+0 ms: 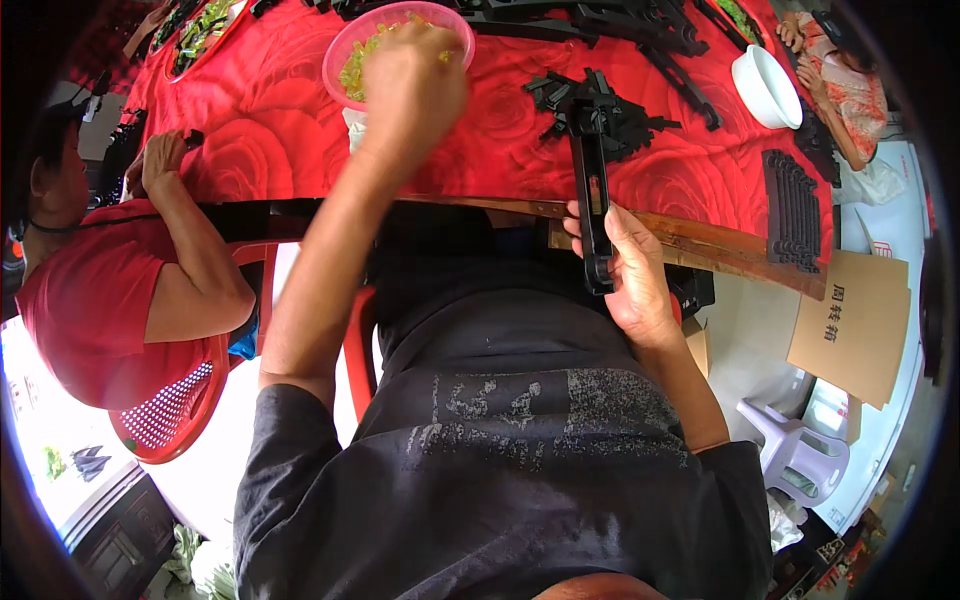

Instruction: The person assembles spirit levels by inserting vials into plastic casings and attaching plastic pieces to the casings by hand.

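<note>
My left hand (410, 85) reaches into a pink plastic bowl (345, 45) of small yellow-green pieces on the red flowered tablecloth (480, 140). Its fingers curl down into the pieces and are hidden by the back of the hand. My right hand (630, 275) is at the table's near edge, gripping the lower end of a long, narrow black plastic part (592, 200). That part stands up over the edge, pointing toward a pile of small black parts (615, 115).
A person in a red shirt (90, 300) sits on a red chair at the left, a hand on the table. Another person's hands (800, 50) work at the far right beside a white bowl (765, 85). A row of black parts (795, 210), cardboard (855, 320) and a white stool (800, 450) are on the right.
</note>
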Available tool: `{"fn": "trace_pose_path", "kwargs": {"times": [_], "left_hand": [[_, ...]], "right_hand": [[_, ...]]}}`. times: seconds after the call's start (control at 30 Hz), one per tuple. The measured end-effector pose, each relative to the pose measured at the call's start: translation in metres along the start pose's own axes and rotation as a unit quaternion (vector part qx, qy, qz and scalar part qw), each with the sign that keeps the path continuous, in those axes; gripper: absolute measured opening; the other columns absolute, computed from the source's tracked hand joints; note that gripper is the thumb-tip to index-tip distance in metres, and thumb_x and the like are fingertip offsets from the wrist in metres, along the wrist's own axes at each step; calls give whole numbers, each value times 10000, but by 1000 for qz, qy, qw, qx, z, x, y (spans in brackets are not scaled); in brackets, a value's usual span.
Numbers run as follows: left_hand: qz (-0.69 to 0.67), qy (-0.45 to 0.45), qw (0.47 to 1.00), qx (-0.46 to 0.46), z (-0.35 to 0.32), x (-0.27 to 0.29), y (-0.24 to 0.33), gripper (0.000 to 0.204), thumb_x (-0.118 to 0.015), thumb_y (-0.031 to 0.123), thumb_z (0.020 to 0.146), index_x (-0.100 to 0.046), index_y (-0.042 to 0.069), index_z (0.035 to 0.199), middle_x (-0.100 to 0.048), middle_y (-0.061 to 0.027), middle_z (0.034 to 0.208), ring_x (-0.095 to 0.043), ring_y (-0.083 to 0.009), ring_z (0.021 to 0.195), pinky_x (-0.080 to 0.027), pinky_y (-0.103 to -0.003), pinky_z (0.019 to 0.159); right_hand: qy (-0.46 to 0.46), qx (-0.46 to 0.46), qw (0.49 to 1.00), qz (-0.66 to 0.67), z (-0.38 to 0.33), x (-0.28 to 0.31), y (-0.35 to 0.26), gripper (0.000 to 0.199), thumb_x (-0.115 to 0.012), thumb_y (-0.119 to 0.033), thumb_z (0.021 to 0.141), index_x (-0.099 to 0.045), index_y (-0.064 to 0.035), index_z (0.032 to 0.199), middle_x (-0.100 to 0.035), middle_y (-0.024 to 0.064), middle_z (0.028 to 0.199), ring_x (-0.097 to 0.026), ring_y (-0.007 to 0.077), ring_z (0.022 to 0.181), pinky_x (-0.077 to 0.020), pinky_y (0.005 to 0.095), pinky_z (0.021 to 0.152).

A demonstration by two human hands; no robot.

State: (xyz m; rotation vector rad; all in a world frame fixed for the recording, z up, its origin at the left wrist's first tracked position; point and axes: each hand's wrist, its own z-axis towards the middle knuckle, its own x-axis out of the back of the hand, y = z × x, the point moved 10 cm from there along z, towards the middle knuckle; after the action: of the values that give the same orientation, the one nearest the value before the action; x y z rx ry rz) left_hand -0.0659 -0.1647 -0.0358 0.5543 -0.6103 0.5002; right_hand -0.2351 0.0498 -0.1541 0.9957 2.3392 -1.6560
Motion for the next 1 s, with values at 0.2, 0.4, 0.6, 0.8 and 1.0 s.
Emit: {"fn": "trace_pose_path", "kwargs": {"times": [0.2,0.4,0.6,0.8,1.0], "left_hand": [[135,-154,976,70,2,-36,-62,405,-772,333,766,-715,69,1068,-716,-169,976,-668,-366,980,-531,-463,821],[75,-227,970,51,5,-65,-80,341,-756,273,793,-698,51,1045,-723,-180,921,-698,-343,878,-538,-448,781],[99,-238,965,39,10,-68,-76,241,-692,196,808,-709,56,1003,-710,-200,868,-695,-370,834,-541,-457,756],[121,-229,965,49,15,-49,-77,211,-653,159,804,-702,50,978,-701,-216,880,-685,-386,851,-537,-461,773],[-6,-160,986,39,18,-18,-24,171,-546,31,840,-669,-10,951,-661,-273,882,-650,-441,868,-515,-505,735]], "right_hand": [[-1,-11,1000,5,2,2,5,338,-607,-241,1004,-629,15,1224,-700,124,1144,-692,188,992,-566,294,827],[-5,-7,1000,2,6,3,2,326,-614,-240,1000,-634,11,1208,-705,124,1133,-696,191,992,-565,294,821],[-2,-16,1000,14,7,3,6,319,-609,-231,1003,-631,7,1214,-710,128,1120,-704,202,984,-568,304,811],[-4,-23,1000,10,12,4,8,311,-604,-236,1006,-635,2,1205,-712,127,1108,-707,209,981,-570,302,799],[-14,-34,998,-58,26,1,9,348,-638,-281,987,-647,11,1176,-709,112,1040,-708,185,877,-576,288,737]]}}
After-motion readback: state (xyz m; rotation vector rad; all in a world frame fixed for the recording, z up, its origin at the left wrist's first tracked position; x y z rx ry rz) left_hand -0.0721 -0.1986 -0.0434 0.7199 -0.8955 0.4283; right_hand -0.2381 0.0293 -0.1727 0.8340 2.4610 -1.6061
